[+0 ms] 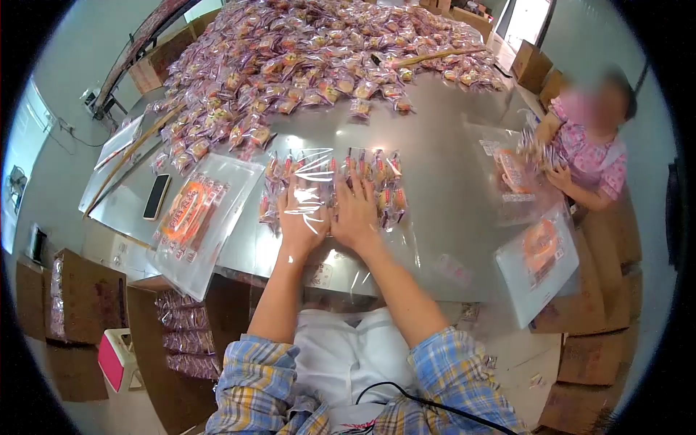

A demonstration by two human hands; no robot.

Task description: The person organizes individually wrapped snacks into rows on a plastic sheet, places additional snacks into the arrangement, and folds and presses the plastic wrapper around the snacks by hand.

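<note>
Two hands lie palms down, side by side with thumbs close, fingers spread flat on wrapped packets (pixel 391 170) near the middle of the metal surface (pixel 453 174). The left hand (pixel 304 217) covers the packets' left part, the right hand (pixel 355 210) their middle; neither is clenched. The packets sit in rows, with clear film (pixel 412 250) around them. White glints cross the left hand; I cannot tell whether both hands are under the film.

In this head view, the surface's near edge runs beneath the forearms. To the left, a stack of printed clear bags (pixel 192 214) juts past that edge; beyond it lie a phone (pixel 156 196) and a long stick (pixel 130 161). At the far side, a heap of packets (pixel 290 65) slopes down close to the rows. To the right, a stretch of shiny metal separates the rows from a printed bag (pixel 511 174), where a co-worker (pixel 591 156) holds packets. More printed bags (pixel 538 250) overhang the surface's right edge.
</note>
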